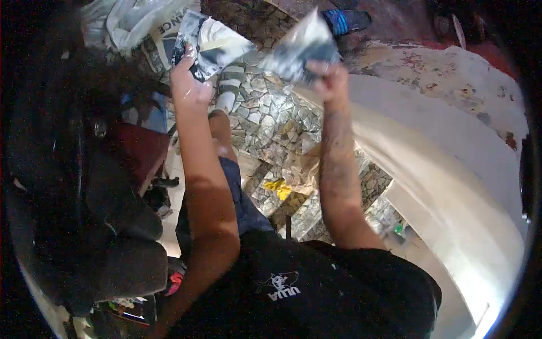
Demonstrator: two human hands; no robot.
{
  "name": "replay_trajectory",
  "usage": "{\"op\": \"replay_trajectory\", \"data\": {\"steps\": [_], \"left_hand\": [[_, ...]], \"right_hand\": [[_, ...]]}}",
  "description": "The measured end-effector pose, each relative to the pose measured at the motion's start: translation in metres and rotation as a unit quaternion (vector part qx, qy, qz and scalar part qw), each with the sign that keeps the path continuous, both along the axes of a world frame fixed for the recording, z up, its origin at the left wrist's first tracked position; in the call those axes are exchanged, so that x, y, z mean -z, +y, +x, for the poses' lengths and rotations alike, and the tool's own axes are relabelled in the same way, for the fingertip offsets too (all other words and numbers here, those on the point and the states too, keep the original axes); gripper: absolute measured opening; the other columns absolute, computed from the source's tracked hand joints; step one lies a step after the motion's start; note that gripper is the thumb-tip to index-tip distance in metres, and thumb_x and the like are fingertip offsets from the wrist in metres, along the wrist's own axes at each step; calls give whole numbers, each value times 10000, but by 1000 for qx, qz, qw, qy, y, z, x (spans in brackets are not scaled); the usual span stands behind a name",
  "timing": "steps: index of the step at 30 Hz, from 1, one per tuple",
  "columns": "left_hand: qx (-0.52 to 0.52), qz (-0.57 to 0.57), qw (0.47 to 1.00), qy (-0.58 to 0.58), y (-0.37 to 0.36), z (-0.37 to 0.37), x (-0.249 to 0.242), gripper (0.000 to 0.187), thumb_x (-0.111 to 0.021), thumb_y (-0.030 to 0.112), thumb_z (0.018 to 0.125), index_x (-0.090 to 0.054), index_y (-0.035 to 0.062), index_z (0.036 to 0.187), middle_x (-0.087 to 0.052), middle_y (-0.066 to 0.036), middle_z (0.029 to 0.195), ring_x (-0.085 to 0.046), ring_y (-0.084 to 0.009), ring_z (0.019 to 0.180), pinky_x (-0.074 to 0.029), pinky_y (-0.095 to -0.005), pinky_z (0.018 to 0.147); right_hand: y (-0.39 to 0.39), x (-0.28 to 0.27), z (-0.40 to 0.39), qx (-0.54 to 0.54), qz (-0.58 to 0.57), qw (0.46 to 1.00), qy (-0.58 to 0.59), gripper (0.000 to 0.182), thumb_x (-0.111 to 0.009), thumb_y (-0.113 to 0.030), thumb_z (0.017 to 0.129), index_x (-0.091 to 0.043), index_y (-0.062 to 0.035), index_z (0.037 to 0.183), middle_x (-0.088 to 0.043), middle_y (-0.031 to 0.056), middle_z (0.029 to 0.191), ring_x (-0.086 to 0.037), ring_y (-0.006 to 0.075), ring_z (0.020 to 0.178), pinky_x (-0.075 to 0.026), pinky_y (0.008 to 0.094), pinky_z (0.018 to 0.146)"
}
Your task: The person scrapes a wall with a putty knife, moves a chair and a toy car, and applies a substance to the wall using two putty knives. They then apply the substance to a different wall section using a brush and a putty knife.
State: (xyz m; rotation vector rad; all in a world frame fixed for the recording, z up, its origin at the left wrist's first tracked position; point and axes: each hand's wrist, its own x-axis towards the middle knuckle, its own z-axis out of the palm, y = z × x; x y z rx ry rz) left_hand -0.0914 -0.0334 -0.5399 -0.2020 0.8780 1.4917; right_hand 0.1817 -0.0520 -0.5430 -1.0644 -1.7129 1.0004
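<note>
My left hand (189, 79) pinches one plastic packet (212, 45) and my right hand (330, 76) another packet (302, 48), fingers closed on their edges, held apart above the stone floor (271, 118).

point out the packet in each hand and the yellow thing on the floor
left-hand packet (212, 45), head view, on its pale middle
right-hand packet (302, 48), head view, on its crumpled centre
yellow thing (279, 188), head view, on its middle

Open gap lay between both raised packets (212, 42); white plastic bag (132, 22) crowded left, white ledge (440, 169) blocked right.
</note>
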Motion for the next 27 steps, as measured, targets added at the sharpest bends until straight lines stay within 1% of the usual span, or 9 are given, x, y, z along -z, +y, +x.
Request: {"op": "replay_trajectory", "data": {"steps": [3, 4, 5, 6, 8, 9, 14, 20, 27], "left_hand": [[89, 11, 993, 74, 5, 1, 22, 264, -474, 105, 784, -480, -9, 1021, -552, -108, 946, -553, -251, 839, -457, -384, 751], [86, -21, 994, 60, 2, 7, 14, 248, -492, 87, 765, -489, -8, 994, -559, -96, 907, -564, -238, 797, -467, -368, 721], [151, -27, 985, 78, -4, 7, 16, 249, -498, 82, 761, -489, -6, 993, -559, -95, 903, -565, -230, 797, -470, -361, 709], [216, -32, 971, 100, -9, 11, 21, 250, -504, 77, 756, -489, -3, 993, -559, -93, 899, -565, -222, 798, -474, -355, 697], [354, -24, 924, 146, -20, 24, 3, 230, -535, 60, 739, -504, 2, 959, -559, -92, 889, -572, -196, 768, -488, -331, 643], [367, -22, 917, 153, -28, 31, -8, 222, -542, 59, 738, -508, 3, 950, -561, -89, 884, -575, -193, 755, -490, -326, 632], [437, -11, 890, 127, -78, 47, -53, 245, -563, 48, 734, -498, 8, 966, -568, -70, 875, -577, -177, 741, -490, -312, 623], [406, -30, 905, 123, -134, 70, -125, 145, -595, 68, 730, -561, 18, 862, -583, -32, 765, -564, -118, 649, -464, -265, 578], [379, -12, 921, 95, -189, 73, -177, 151, -579, 56, 738, -555, 1, 876, -577, -40, 779, -555, -127, 615, -452, -259, 549]], "right_hand": [[-109, 20, -33, 136, -212, 967, 33, 237, -528, -110, 630, -615, -19, 832, -573, 68, 840, -536, 183, 835, -398, 299, 778], [-144, 40, -31, 83, -85, 992, 41, 257, -503, -83, 626, -621, -34, 848, -579, 101, 869, -540, 202, 864, -396, 300, 784], [-184, 44, -28, 63, -216, 974, 30, 299, -491, -73, 612, -624, -50, 878, -588, 129, 875, -550, 234, 859, -395, 320, 793], [-201, 28, -39, 106, -142, 984, 5, 276, -499, -59, 613, -622, -27, 858, -600, 128, 835, -566, 229, 809, -409, 312, 771], [-237, 22, -45, 286, -435, 781, 345, 299, -534, -9, 627, -571, -1, 924, -586, 88, 832, -569, 190, 765, -436, 267, 698], [-230, -9, -49, 303, -448, 688, 483, 347, -549, 8, 632, -540, 5, 979, -576, 74, 847, -564, 171, 760, -440, 247, 676], [-220, -82, -35, 394, -301, 796, 347, 613, -595, 30, 631, -342, -32, 1186, -555, 63, 824, -523, 116, 597, -396, 183, 407], [-232, -143, -46, 353, -219, 883, 219, 691, -516, 144, 588, -323, -53, 1220, -457, 90, 1079, -440, 217, 1010, -383, 323, 856], [-265, -213, -58, 212, -26, 957, -196, 643, -553, 107, 533, -455, -125, 1125, -420, 141, 1112, -402, 314, 1062, -335, 351, 900]]}}
